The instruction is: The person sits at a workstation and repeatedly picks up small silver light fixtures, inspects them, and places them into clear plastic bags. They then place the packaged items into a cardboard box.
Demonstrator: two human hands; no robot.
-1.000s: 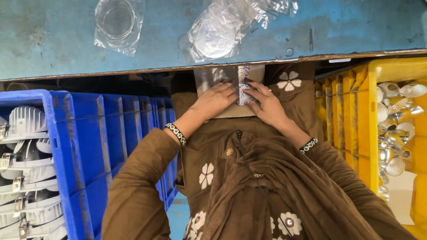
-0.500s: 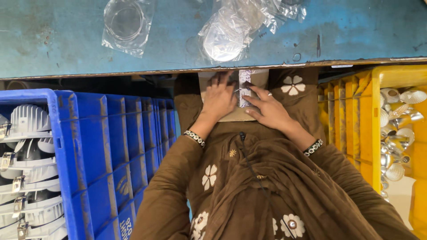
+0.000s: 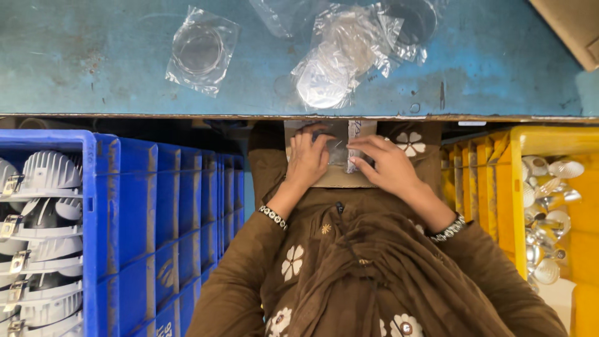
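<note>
- The left hand lies palm down, fingers bent, on a stack of clear plastic bags resting on a flat cardboard piece in the lap, just under the edge of the blue desk
- The right hand comes in from the other side, its fingers pinching at the top bag close to the left fingertips; neither hand is closed into a fist, and both are busy with the thin film
- Both wrists are bent inward over the lap, forearms converging, a beaded bracelet on each wrist
- Risk, as I judge it: the film is slippery and thin, so two bags could lift together, or the pinch could slip off the edge
- The cardboard piece sits loosely on the lap; a push from either hand could slide it, bags with it, toward the floor
- Ahead of the hands, on the desk, lie bagged clear round discs and crumpled wrappers
- To the left of the left hand stands a blue crate of white ribbed lamp housings; to the right of the right hand, a yellow crate of shiny reflectors
</note>
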